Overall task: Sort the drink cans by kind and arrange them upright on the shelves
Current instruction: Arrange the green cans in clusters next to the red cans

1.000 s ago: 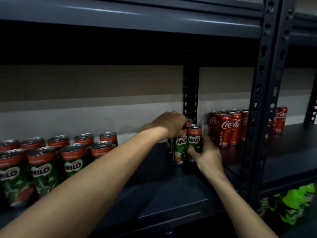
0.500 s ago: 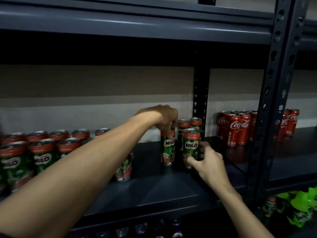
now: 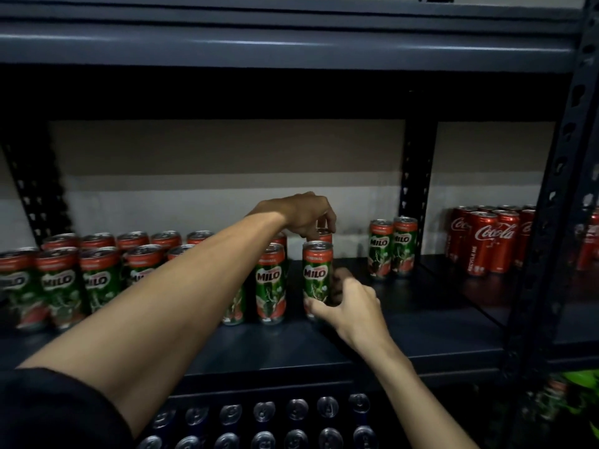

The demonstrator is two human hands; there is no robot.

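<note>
While upright, Milo cans (image 3: 270,283) on shelf (image 3: 421,328).

The left forearm (image 3: 181,286) crosses the Milo rows (image 3: 97,273) and hides the cans behind it; a half-hidden can (image 3: 234,311) shows only a lower sliver beneath the arm. The leftmost can (image 3: 8,286) is cut by the frame edge, and labels there are smeared. Under the left hand (image 3: 304,217), the rear Milo can (image 3: 325,236) shows just its red top (its body sits behind the front Milo can (image 3: 317,277)). The right hand (image 3: 351,304) sends its fingers behind that front can, out of sight. A post (image 3: 547,228) covers part of the Coca-Cola cans (image 3: 489,241). The lower-shelf cans (image 3: 263,412) show tops only, kind unreadable. A green shape (image 3: 578,392) at the corner is blurred and cropped.
</note>
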